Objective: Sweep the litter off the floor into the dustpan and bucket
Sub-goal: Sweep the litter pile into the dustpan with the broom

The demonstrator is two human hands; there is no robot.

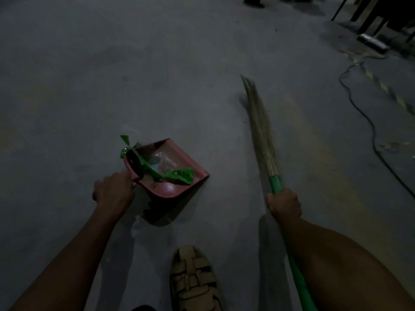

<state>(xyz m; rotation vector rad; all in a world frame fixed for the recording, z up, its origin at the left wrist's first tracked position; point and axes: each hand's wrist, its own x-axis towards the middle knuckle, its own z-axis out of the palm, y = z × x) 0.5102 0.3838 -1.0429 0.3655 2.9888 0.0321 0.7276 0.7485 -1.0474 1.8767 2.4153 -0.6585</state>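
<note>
Dim grey concrete floor [112, 75] fills the view, with little light on it. Near the middle sits a pink dustpan [177, 176], tilted, its open mouth turned toward the right. Inside it lie green plastic wrappers [179, 175] and some clear plastic litter [160, 161]; one green strip hangs over the pan's far left corner. The left hand [113, 190] grips the dustpan at its near left edge, fingers curled around it. To the right, well apart from the pan, the right hand [284, 204] is clenched around the green handle of a broom [261, 131], whose straw bristles point away, their tips at the floor. A sandalled foot [193, 280] stands between the two arms at the bottom. A dark cable [368, 122] snakes along the floor at right, and dark furniture legs [368, 21] stand in the far right corner.
</note>
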